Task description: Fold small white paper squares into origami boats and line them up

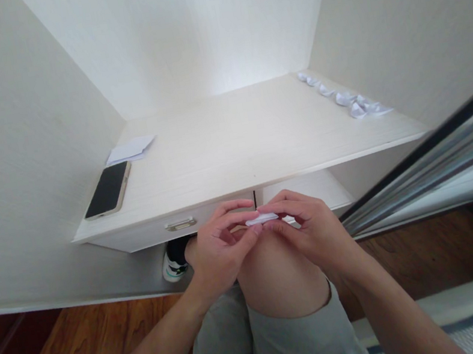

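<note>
A small folded piece of white paper (pixel 262 219) is held between my two hands, just above my raised knee. My left hand (pixel 226 243) pinches its left end between thumb and fingers. At the other end, the thumb and fingers of my right hand (pixel 306 222) are closed on it. Only a narrow strip of the paper shows between the fingertips. Along the right side of the white shelf (pixel 221 143) lies a row of several small folded paper pieces (pixel 345 98).
A phone (pixel 108 189) with a dark screen lies on the shelf's left end, with flat white paper sheets (pixel 131 149) behind it. Below the shelf is a drawer with a metal handle (pixel 181 224). Sliding-door rails (pixel 445 164) stand at the right.
</note>
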Demonstrator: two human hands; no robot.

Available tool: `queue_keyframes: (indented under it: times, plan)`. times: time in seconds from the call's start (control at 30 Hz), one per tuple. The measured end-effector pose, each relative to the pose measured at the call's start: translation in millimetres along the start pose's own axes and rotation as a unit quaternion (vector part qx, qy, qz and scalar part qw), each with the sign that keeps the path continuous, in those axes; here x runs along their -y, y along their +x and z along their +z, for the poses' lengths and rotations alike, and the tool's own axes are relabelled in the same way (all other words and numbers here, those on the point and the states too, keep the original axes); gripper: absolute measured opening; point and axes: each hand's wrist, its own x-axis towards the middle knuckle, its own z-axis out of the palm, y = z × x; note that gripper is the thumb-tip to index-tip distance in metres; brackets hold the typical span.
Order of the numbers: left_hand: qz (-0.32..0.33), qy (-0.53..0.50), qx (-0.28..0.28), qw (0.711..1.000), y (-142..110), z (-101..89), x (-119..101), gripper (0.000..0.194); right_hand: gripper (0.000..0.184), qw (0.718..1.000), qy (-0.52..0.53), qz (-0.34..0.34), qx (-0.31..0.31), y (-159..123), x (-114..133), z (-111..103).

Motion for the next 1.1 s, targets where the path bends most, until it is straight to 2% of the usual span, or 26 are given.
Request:
queue_keyframes:
  times: [0.1,0.27,0.43,0.63,0.73,0.87,1.0,1.1]
  plan:
    - [0.008,0.021,0.016,1.0,0,1.8,2,0.014,0.034,1.0,-0.005,0.011,-0.005,-2,-1,-1]
    - [0.027,0.084,0.008,0.996,1,-0.5,6,0.006,0.027,0.999,0.007,0.03,0.007,-3,-4,2]
    - [0.069,0.149,0.013,0.986,-2,-4.9,6,0.007,0.024,0.999,-0.016,0.02,-0.026,-5,-6,6]
    - [0.133,0.253,0.078,0.955,1,-13.2,-1,0.019,0.022,0.999,-0.011,-0.012,-0.042,-7,-5,10]
    - [0.152,0.271,0.105,0.945,5,-15.4,-4,0.018,0.02,0.998,-0.02,0.006,-0.063,-9,-5,9]
    - [0.171,0.279,0.11,0.939,10,-15.2,-5,0.014,0.017,0.996,-0.022,0.031,-0.075,-10,-6,8]
    - [0.169,0.288,0.122,0.935,11,-14.0,-5,0.016,0.016,0.996,0.014,0.035,-0.076,-11,-8,10]
    - [0.166,0.295,0.117,0.934,10,-13.0,-5,0.016,0.015,0.993,0.051,0.063,-0.085,-12,-11,13]
